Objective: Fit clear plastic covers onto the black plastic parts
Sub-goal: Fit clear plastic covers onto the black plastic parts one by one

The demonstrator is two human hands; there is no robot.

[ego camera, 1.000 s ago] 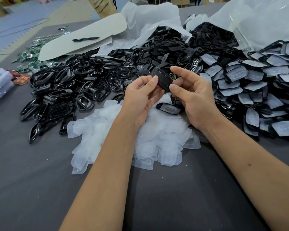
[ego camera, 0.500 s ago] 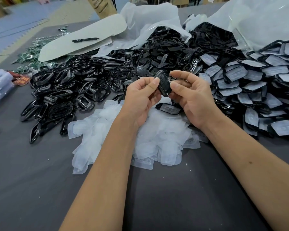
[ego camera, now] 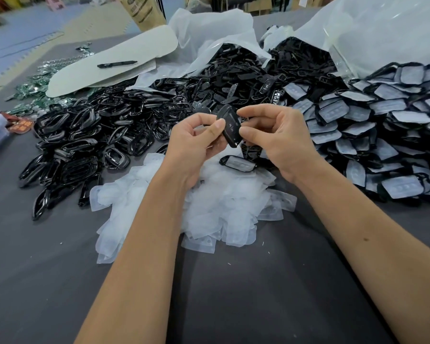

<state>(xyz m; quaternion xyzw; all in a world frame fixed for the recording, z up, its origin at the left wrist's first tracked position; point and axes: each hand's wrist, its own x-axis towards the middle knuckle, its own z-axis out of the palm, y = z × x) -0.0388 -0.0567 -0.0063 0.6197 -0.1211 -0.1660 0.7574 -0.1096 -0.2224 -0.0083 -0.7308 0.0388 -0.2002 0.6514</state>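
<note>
Above the near pile of clear covers (ego camera: 209,202), the left hand (ego camera: 196,145) and right hand (ego camera: 278,137) pinch one black part (ego camera: 230,126) between curled fingertips, tilted toward the person, probably to seat a cover, though none shows clearly on it.

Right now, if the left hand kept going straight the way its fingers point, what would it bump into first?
The left hand already pinches the black part; just beyond that, probably the right hand's fingertips, though depth is unclear.
</note>
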